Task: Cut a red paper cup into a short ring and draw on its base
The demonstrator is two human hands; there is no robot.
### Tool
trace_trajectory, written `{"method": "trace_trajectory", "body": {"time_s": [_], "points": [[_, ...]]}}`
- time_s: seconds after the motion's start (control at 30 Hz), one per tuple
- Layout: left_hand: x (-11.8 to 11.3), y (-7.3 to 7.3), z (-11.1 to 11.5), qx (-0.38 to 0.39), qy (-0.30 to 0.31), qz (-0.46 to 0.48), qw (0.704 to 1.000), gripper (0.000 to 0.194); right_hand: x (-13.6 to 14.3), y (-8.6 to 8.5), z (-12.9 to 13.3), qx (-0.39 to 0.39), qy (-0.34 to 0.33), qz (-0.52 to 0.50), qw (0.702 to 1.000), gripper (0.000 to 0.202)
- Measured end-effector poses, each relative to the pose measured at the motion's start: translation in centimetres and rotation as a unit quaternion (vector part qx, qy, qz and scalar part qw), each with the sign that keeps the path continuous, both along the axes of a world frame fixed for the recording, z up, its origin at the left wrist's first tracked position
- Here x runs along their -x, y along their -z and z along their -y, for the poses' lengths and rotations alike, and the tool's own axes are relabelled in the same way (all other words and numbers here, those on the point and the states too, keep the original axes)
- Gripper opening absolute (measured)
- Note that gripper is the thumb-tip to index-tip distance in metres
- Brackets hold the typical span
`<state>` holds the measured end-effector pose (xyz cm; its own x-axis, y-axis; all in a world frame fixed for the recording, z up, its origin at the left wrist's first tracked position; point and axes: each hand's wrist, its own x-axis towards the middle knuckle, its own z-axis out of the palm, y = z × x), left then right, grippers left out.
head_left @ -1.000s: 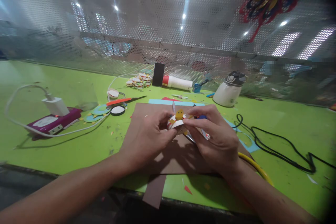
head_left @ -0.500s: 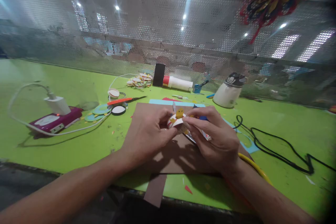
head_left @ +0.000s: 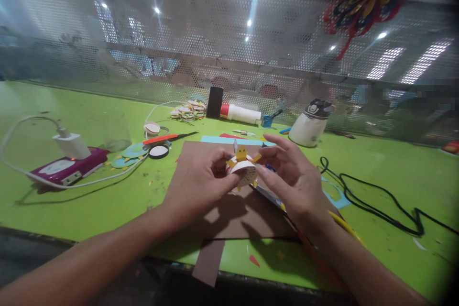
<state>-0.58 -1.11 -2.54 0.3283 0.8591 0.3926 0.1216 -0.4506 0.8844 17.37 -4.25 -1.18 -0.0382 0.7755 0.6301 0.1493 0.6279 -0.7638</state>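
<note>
A small paper turtle is held over the brown board, tilted so its round white underside faces me. It has a yellow head with two dark dots, yellow legs and a red-striped rim. My left hand pinches its left edge between thumb and fingers. On the other side my right hand has its fingers apart; the thumb tip is at the turtle's right edge, beside a yellow leg. Whether it touches, I cannot tell. Beneath the right hand lies a long, thin tool, partly hidden.
Left are a purple power strip with a white charger, an orange cutter knife and a round black-rimmed lid. Behind stand several similar paper turtles, a phone and a white container. A black cord lies right.
My right hand's fingers have spread and moved slightly away from the turtle. The turtle has tipped, showing more of its underside, while my left hand keeps hold of it.
</note>
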Motion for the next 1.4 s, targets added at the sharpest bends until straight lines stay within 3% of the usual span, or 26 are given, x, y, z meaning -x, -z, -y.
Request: {"method": "trace_trajectory", "body": {"time_s": [0.17,0.43,0.53,0.67,1.0,1.2,1.4], "points": [[-0.1,-0.3,0.1,0.057,0.031,0.026,0.998,0.02,0.3,0.0,-0.1,0.035,-0.003,0.0,0.999,0.057],[-0.5,-1.3,0.6,0.128,0.085,0.083,0.985,0.017,0.0,-0.6,-0.1,0.123,-0.086,-0.084,0.985,0.041],[-0.4,-1.4,0.7,0.126,0.089,0.08,0.985,0.016,-0.1,-0.6,-0.1,0.152,-0.101,-0.093,0.979,0.034],[-0.3,-1.1,0.6,0.107,0.087,0.063,0.988,0.02,-0.1,-0.6,0.0,0.118,-0.087,-0.071,0.987,0.019],[0.0,-0.4,0.3,0.026,0.105,0.058,0.992,0.019,0.0,-0.3,-0.1,0.165,-0.114,-0.119,0.972,0.02],[0.0,-1.5,0.9,0.059,0.12,0.065,0.989,0.023,-0.2,-0.6,-0.3,0.179,-0.111,-0.132,0.968,0.026],[0.2,-1.3,1.0,0.07,0.123,0.069,0.988,0.029,-0.3,-0.9,0.0,0.166,-0.119,-0.128,0.97,0.028]]}}
